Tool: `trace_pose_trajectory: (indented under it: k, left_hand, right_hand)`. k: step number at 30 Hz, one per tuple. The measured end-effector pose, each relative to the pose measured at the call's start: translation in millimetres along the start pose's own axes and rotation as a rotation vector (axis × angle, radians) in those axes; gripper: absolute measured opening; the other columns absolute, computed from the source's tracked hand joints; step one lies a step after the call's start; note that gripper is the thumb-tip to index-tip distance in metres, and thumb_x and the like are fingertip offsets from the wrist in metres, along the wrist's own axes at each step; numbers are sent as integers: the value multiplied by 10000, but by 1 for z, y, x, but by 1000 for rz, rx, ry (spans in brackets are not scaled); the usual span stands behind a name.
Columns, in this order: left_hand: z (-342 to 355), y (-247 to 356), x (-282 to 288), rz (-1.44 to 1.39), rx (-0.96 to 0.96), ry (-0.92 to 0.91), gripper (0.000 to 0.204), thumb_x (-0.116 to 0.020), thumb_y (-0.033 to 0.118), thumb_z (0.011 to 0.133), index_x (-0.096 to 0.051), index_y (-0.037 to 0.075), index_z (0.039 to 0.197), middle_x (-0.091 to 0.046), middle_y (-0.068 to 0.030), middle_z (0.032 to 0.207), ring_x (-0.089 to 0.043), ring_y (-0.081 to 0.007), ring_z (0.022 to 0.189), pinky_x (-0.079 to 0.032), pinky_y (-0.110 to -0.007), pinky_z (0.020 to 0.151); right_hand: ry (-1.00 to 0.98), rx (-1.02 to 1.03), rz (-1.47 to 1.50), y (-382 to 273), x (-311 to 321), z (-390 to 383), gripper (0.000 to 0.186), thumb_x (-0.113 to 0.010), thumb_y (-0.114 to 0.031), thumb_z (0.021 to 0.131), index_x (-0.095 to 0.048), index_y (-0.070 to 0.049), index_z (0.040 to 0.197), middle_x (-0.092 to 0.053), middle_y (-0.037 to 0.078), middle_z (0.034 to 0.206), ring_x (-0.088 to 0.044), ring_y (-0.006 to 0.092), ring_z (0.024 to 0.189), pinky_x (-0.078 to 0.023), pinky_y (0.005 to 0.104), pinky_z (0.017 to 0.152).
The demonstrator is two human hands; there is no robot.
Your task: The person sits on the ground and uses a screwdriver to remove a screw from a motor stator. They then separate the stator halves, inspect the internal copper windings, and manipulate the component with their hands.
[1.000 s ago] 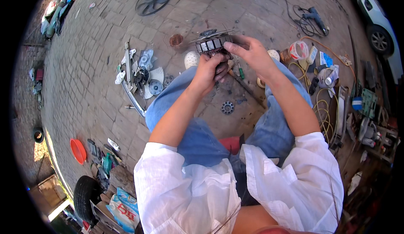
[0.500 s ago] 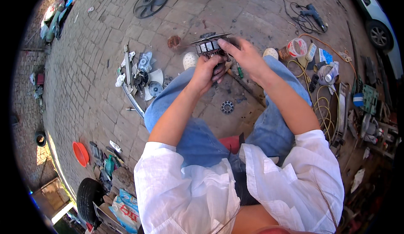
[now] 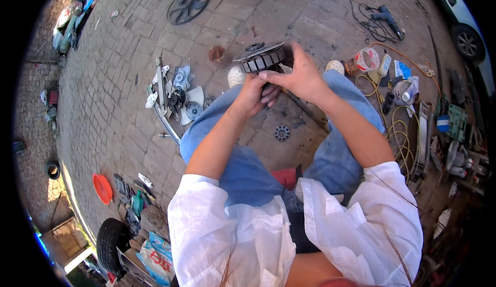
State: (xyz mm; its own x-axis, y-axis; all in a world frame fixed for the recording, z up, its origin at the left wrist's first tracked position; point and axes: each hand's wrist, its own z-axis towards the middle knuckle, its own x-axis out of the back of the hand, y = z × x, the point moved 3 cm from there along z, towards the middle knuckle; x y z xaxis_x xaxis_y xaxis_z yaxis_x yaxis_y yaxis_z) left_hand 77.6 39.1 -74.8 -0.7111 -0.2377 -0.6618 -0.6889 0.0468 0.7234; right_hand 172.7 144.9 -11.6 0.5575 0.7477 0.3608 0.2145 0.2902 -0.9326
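Note:
A round, ribbed metal motor part, dark with pale segments around its rim, is held up between both hands above my knees. My left hand grips it from below, fingers curled under it. My right hand wraps over its right side and top. I sit with both legs in blue jeans and wear a white shirt. On the brick ground between my legs lies a small dark toothed disc.
A dismantled fan frame with white blades lies to my left, a dark fan wheel farther off. Coiled yellow cable, a power tool, tape and cans crowd the right. An orange dish and a tyre sit lower left.
The motor part has been tilted and turned slightly in my hands, and my right hand has shifted further over its top. The view has drifted a little.

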Motion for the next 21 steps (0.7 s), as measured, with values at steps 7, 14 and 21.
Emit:
trace_pose_trajectory:
  k: [7,14,21]
  left_hand:
    - [1,-7,-3,-63,60,40,400,-512,376,956,-458,130,645,-314,42,472,-354,-85,403,-325,-256,394]
    - [1,-7,-6,-57,77,0,340,-502,385,966,-500,123,750,-309,57,474,-335,-66,405,-315,-242,406]
    - [2,0,-15,-107,69,-5,277,-491,363,979,-499,132,826,-333,59,506,-313,-64,406,-295,-232,402]
  right_hand:
    - [91,29,-102,1,-2,0,769,-855,-406,664,-482,84,1125,-599,244,1113,-599,322,1070,-476,403,925]
    - [124,59,-149,2,-3,-1,782,-856,-425,659,-487,74,1135,-598,247,1116,-601,332,1069,-478,409,921]
    - [55,59,-330,-10,26,7,647,-846,-489,632,-622,2,990,-676,126,825,-662,252,798,-518,360,740]
